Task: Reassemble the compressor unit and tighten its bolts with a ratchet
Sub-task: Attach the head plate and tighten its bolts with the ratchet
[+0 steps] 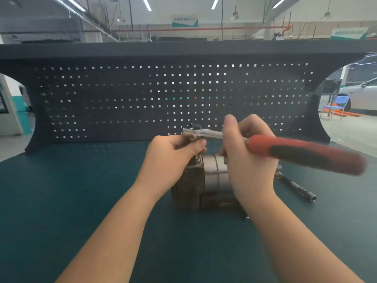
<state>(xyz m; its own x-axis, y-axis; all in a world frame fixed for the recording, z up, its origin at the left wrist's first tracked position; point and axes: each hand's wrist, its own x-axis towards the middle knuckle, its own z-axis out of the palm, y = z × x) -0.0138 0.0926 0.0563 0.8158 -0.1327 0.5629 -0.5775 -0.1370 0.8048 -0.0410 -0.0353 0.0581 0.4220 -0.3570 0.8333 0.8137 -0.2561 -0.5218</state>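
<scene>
Slippage is the risk: the left hand (pixel 171 158) pinches the ratchet (pixel 265 149) head just above the compressor unit (pixel 204 184); the right hand (pixel 246 160) grips its shaft, so an unseated socket could round a bolt.

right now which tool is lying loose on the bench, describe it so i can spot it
Start at the green bench and find the compressor standing in its middle, between the hands. Just right of it lies a slim bare-metal socket extension, its open socket end pointing toward the near right. Unlike the red-handled ratchet, it lies on the mat, with no hand on it.
</scene>
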